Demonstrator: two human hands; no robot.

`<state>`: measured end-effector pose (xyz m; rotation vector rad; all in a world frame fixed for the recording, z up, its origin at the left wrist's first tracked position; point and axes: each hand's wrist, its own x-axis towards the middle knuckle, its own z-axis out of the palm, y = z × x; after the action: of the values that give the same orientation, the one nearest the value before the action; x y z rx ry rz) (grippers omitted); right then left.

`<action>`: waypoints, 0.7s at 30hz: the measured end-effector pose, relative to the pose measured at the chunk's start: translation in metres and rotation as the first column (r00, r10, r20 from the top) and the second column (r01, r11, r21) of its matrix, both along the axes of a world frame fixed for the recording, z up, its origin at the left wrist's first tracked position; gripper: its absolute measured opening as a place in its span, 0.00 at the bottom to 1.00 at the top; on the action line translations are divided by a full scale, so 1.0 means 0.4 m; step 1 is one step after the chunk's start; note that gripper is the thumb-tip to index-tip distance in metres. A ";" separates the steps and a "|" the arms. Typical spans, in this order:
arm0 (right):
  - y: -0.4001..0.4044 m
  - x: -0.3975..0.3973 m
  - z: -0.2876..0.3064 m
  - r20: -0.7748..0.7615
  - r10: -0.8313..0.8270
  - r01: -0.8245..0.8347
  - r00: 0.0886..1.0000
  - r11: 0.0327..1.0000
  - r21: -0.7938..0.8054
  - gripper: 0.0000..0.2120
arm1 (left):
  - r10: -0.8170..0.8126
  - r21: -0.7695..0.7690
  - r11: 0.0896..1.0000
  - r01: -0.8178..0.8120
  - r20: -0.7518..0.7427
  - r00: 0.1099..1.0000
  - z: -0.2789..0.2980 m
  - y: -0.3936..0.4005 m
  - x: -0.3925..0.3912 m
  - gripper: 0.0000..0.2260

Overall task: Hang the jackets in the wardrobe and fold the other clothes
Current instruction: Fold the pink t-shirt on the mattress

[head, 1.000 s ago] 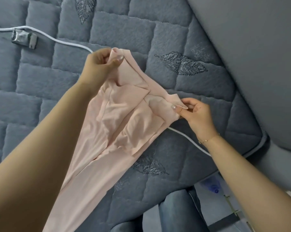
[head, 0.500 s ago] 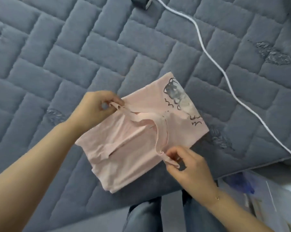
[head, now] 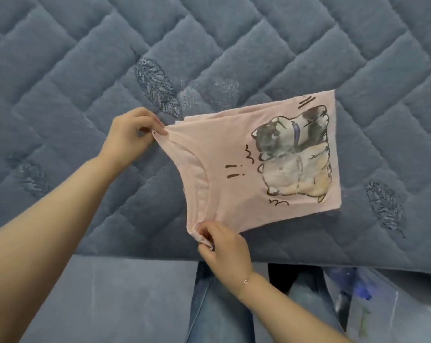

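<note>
Pink top [head: 236,179], folded, was laid on the grey quilted bed cover [head: 85,70], near the front edge of the bed. A cartoon print [head: 293,154] of two animals was seen on its upper side. One strap end was pinched by the left hand [head: 130,137], with the fingers curled around the cloth. The other strap end was pinched by the right hand [head: 224,246], where a thin bracelet [head: 246,281] was worn on the wrist. Between both hands the neckline was held stretched.
</note>
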<state>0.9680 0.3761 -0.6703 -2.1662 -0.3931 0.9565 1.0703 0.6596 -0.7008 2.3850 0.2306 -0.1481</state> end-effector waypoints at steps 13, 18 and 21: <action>-0.073 0.218 0.056 -0.042 0.212 -0.210 0.976 0.977 0.040 0.14 | 0.722 -0.184 0.584 -0.791 -0.328 0.609 0.071 -0.260 -0.288 0.12; 0.031 0.441 0.029 0.295 0.349 -0.354 0.890 0.934 -0.036 0.11 | 0.820 -0.058 0.060 -0.997 -0.566 0.082 0.049 -0.472 -0.413 0.10; 0.114 0.541 -0.010 0.401 0.434 -0.433 0.807 0.896 -0.098 0.11 | 0.702 -0.074 -0.263 -0.962 -0.698 -0.138 0.027 -0.562 -0.423 0.19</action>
<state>1.1844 0.4218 -0.6742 -2.3248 -1.1388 0.7116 0.9012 0.4348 -0.6898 0.8055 1.8604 0.0342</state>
